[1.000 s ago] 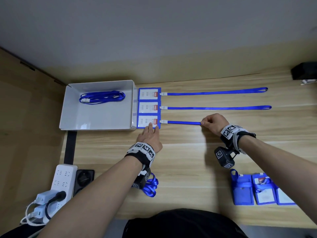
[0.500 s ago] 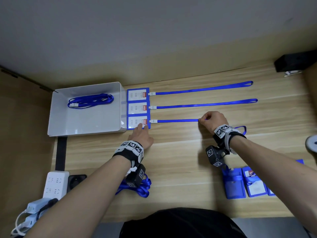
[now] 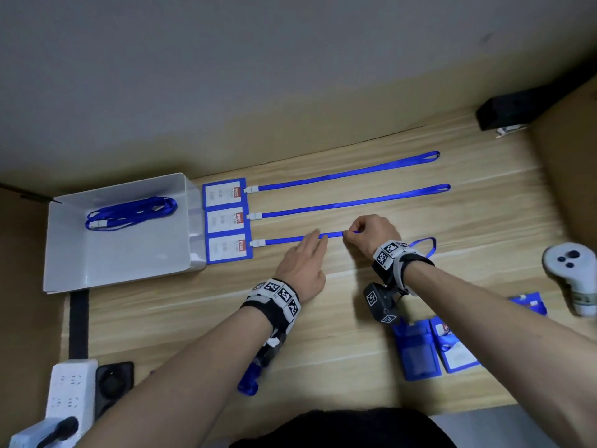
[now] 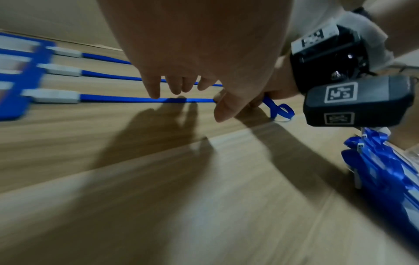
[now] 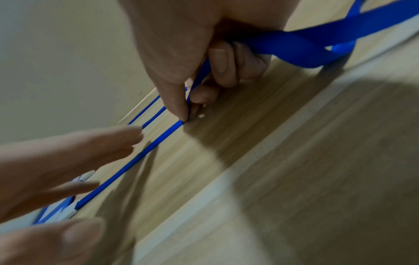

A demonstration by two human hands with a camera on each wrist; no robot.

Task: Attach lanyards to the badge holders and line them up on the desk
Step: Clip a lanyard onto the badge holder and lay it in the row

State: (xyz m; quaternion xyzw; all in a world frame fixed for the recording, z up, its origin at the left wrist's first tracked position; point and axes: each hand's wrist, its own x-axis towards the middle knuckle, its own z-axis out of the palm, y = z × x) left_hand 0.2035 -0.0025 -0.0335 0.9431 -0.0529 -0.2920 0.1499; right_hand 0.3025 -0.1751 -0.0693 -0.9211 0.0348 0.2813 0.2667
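Note:
Three blue badge holders lie in a column beside the tray, each clipped to a blue lanyard. The two far lanyards (image 3: 349, 172) (image 3: 355, 202) run straight to the right. The nearest holder (image 3: 227, 248) has its lanyard (image 3: 284, 240) stretched right. My right hand (image 3: 371, 232) pinches that lanyard (image 5: 158, 139) between thumb and fingers, and the loose loop (image 3: 426, 246) trails behind the wrist. My left hand (image 3: 305, 258) lies flat with straight fingers over the strap (image 4: 127, 99), just left of the right hand.
A white tray (image 3: 97, 266) at the left holds a coiled lanyard (image 3: 129, 212). Spare blue badge holders (image 3: 416, 350) lie at the near right. A white controller (image 3: 571, 276) sits at the right edge, a power strip (image 3: 68, 392) at the near left, a black box (image 3: 513, 108) at the far right.
My left hand left the nearest badge holder and slid right along the lanyard to just beside the right hand. The right hand keeps its pinch on the strap.

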